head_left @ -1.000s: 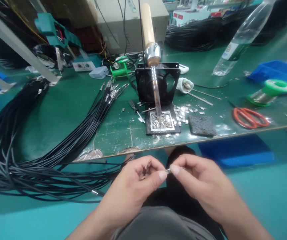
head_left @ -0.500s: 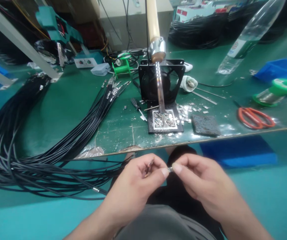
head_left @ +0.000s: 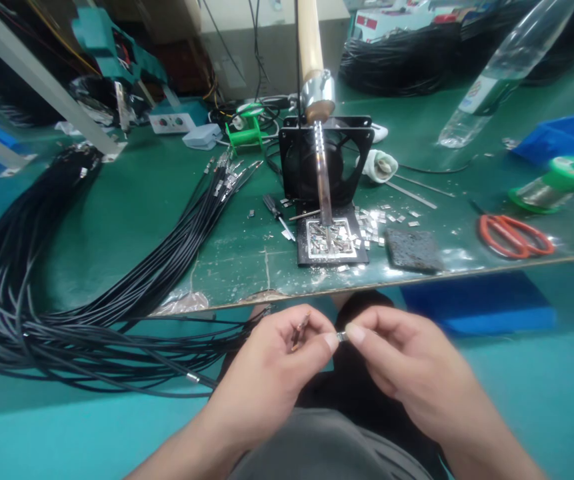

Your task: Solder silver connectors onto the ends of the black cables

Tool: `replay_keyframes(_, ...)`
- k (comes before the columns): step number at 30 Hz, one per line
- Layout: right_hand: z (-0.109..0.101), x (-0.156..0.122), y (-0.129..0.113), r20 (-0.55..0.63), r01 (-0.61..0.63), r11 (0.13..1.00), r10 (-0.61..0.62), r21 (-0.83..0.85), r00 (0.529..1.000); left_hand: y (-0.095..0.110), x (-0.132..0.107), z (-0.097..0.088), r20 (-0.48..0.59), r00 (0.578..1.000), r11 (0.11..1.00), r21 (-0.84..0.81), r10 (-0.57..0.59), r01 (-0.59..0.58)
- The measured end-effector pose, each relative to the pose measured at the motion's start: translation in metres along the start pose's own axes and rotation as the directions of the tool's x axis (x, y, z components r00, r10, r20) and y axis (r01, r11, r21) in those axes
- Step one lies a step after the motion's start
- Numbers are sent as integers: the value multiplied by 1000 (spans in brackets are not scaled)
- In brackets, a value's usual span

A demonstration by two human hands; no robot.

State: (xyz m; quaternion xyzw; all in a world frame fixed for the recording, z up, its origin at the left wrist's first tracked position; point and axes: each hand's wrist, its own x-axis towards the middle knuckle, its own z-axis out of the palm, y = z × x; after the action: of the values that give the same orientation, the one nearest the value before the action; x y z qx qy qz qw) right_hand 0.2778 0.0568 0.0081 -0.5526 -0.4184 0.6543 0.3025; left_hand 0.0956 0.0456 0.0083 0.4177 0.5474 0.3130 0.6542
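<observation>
My left hand (head_left: 277, 367) is closed, with copper-coloured wire ends (head_left: 301, 331) poking up between its curled fingers. Thumb and forefinger of that hand meet a small silvery metal connector (head_left: 341, 337). From the other side, my right hand (head_left: 407, 357) pinches the same connector between thumb and fingertip. Both hands are in front of the bench edge, over my lap. Black cables (head_left: 167, 360) run from the left to behind my left hand; whether the wire ends belong to them is hidden.
A soldering iron (head_left: 323, 177) points down into a tray of metal bits (head_left: 309, 240) before a black fan (head_left: 361, 160). Around it lie a screwdriver (head_left: 273, 207), a dark sponge-like block (head_left: 413, 251), orange-handled scissors (head_left: 517, 237), a solder spool (head_left: 541, 193) and a bottle (head_left: 487, 100).
The view has shifted very slightly, so the bench things appear a little further right. Both hands keep nearly the same pose around the connector.
</observation>
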Motion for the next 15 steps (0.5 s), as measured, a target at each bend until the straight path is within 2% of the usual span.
replay_keyframes(15, 0, 2, -1, 2, -14, 999, 14, 34, 1000, 0, 0, 1, -2, 1000, 1000, -15, 0, 0)
